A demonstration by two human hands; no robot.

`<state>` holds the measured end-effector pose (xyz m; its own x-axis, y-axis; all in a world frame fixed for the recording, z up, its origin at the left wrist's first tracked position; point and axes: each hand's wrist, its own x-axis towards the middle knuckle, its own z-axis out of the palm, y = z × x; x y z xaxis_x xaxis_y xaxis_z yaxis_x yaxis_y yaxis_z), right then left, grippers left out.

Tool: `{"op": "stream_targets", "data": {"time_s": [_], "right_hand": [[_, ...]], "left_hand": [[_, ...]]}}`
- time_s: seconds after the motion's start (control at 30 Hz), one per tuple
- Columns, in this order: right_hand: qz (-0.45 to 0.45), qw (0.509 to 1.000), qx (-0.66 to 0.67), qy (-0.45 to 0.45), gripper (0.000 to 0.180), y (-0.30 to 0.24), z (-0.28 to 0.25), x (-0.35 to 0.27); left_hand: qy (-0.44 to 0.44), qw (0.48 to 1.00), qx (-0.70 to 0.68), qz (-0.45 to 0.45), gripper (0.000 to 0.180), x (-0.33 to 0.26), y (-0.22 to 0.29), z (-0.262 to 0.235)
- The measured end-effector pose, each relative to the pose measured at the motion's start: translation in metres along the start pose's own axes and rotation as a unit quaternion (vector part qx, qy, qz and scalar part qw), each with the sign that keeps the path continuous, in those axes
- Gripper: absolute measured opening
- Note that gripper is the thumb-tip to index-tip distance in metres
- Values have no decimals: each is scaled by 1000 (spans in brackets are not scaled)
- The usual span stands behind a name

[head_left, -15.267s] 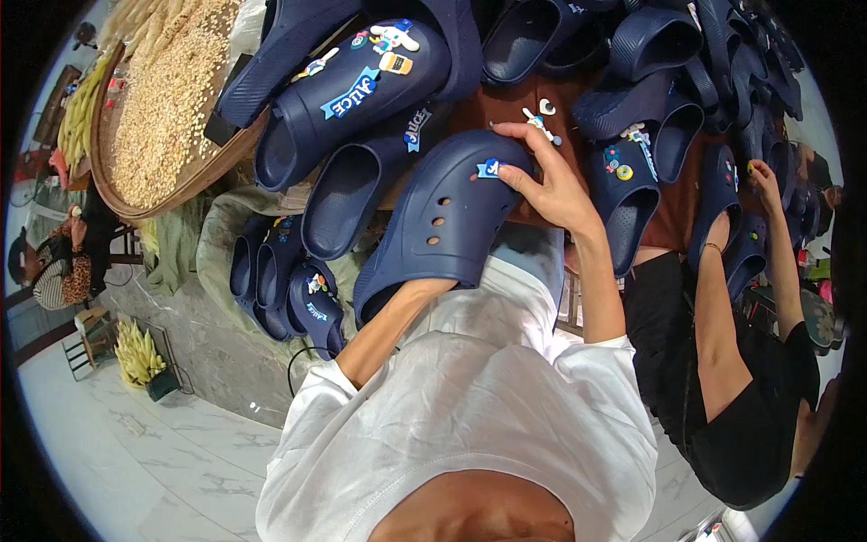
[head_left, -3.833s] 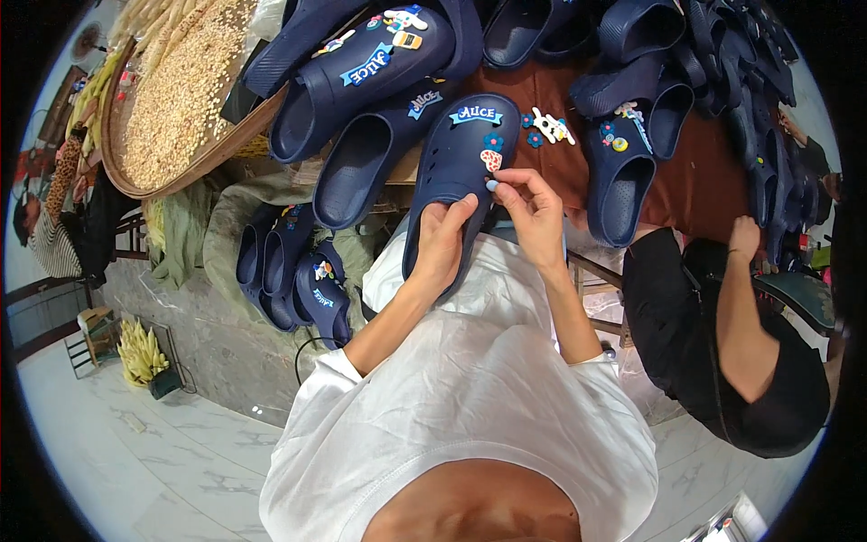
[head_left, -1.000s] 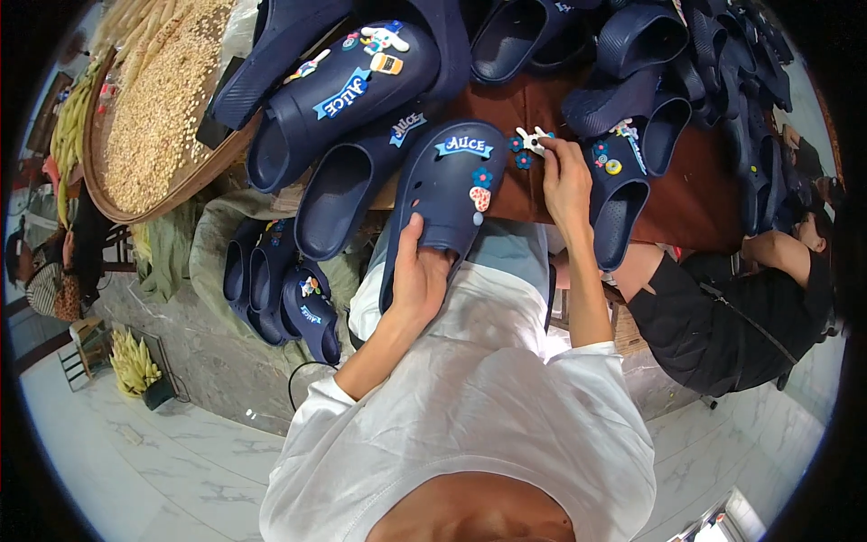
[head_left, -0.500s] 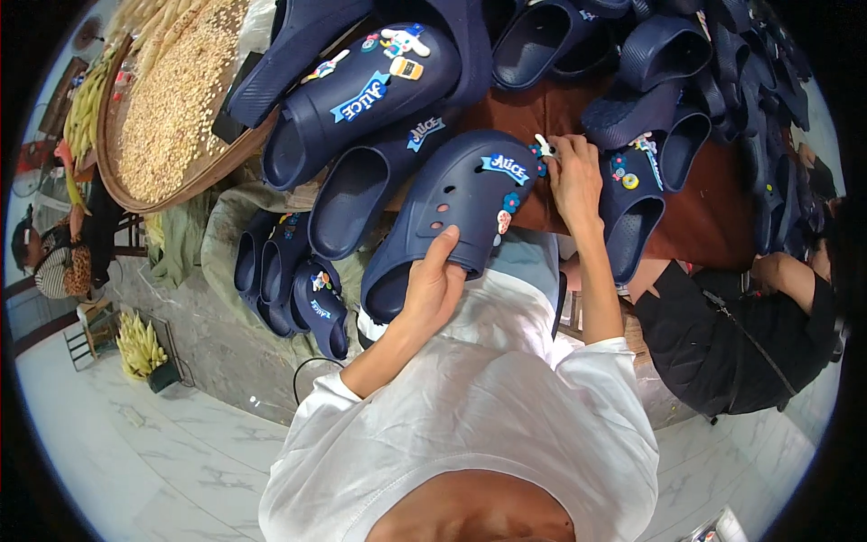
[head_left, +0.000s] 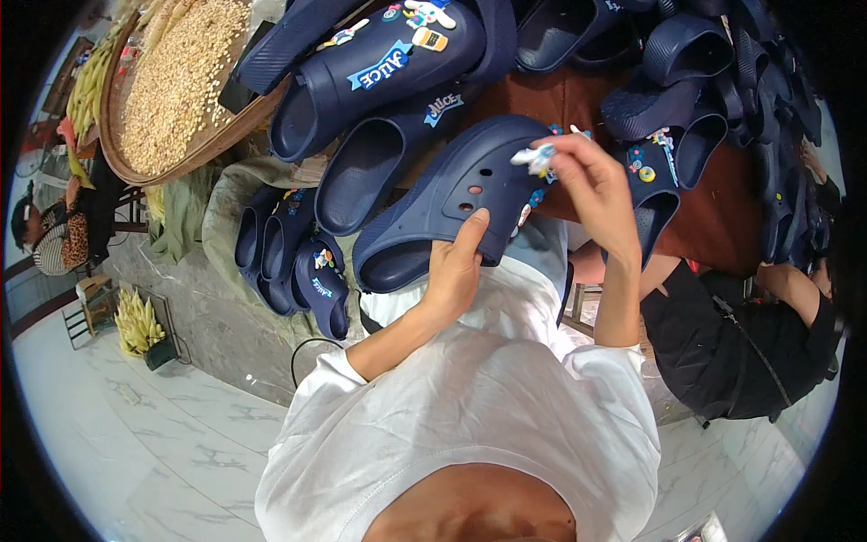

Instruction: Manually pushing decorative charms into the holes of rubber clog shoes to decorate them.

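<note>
A navy clog (head_left: 433, 194) with a few round holes hangs over my lap, and my left hand (head_left: 456, 271) grips it by its opening, thumb on top and the fingers hidden inside. Small charms (head_left: 526, 210) sit along its right side. Above its toe my right hand (head_left: 596, 185) pinches a small white figure charm (head_left: 535, 161), which covers part of the clog behind it. Just beyond lies a clog with a blue lettered charm (head_left: 361, 181), and farther left a larger-looking decorated clog (head_left: 316, 104). To the right of my right hand rests another clog with charms (head_left: 654, 210).
A round woven tray (head_left: 113, 149) of pale kernels stands at the far left. Many navy clogs (head_left: 691, 50) are heaped on the brown table surface (head_left: 700, 221). More clogs (head_left: 316, 289) hang or lie lower left. A person in black (head_left: 722, 352) sits close on the right.
My right hand has lifted and come nearer, now showing the white charm in its pinch over the clog's toe. The clog in my left hand has turned slightly, its lettered charm hidden from sight.
</note>
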<state>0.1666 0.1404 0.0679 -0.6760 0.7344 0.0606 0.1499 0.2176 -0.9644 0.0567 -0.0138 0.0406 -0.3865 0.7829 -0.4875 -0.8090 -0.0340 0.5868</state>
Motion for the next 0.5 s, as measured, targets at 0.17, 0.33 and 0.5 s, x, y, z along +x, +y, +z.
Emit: {"op": "stream_targets", "data": {"time_s": [0.17, 0.33, 0.5], "right_hand": [[14, 991, -60, -118, 16, -24, 21, 3], [-59, 989, -87, -105, 18, -10, 25, 3], [-61, 989, -114, -77, 17, -13, 29, 2]], "left_hand": [[-41, 995, 83, 48, 39, 1, -13, -6], [-30, 992, 115, 49, 37, 2, -13, -5], [2, 994, 85, 65, 32, 7, -11, 4]]}}
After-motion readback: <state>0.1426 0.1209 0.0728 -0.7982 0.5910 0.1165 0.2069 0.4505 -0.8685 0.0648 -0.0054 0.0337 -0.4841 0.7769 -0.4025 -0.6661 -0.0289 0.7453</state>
